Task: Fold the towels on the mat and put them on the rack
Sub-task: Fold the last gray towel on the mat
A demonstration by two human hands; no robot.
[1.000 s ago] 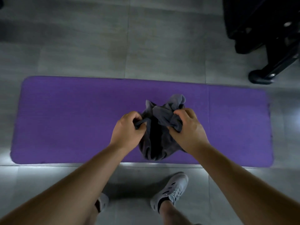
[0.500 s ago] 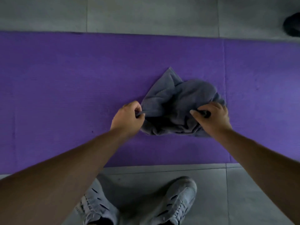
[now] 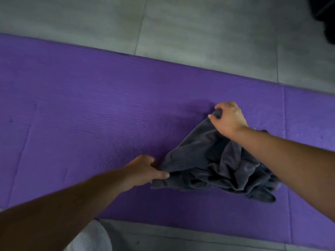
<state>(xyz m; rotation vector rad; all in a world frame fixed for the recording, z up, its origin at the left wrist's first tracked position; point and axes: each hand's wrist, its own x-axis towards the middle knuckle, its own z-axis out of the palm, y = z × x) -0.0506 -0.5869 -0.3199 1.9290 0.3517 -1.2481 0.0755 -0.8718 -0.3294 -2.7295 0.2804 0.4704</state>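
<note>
Nearest the camera, the toe of a white mesh shoe (image 3: 89, 239) stood on the grey tiled floor (image 3: 199, 31), just off the near edge of the purple mat (image 3: 87, 113). The mat lay slantwise across the view, its ribbed surface bare on the left side.

The left forearm reached in from the lower left. The left hand (image 3: 143, 171) rested low on the mat and pinched the near left corner of the dark grey towel (image 3: 204, 160), with the thumb lying along the top of the cloth and the fingers curled beneath its edge.

The towel lay on the right half of the mat. Its left edge was drawn into a fairly straight line between the two hands, while the rest was bunched in loose, rumpled folds towards the right, partly under the right forearm.

Farther out, the right hand (image 3: 229, 119) was clamped on the far corner of the towel, fingers curled round the cloth and holding it down at the mat's surface. The two hands were well apart, each gripping its own corner.

Beyond the mat's far edge the tiled floor ran on, and a dark, blurred object (image 3: 326, 20) filled the top right corner; what it was could not be told.
</note>
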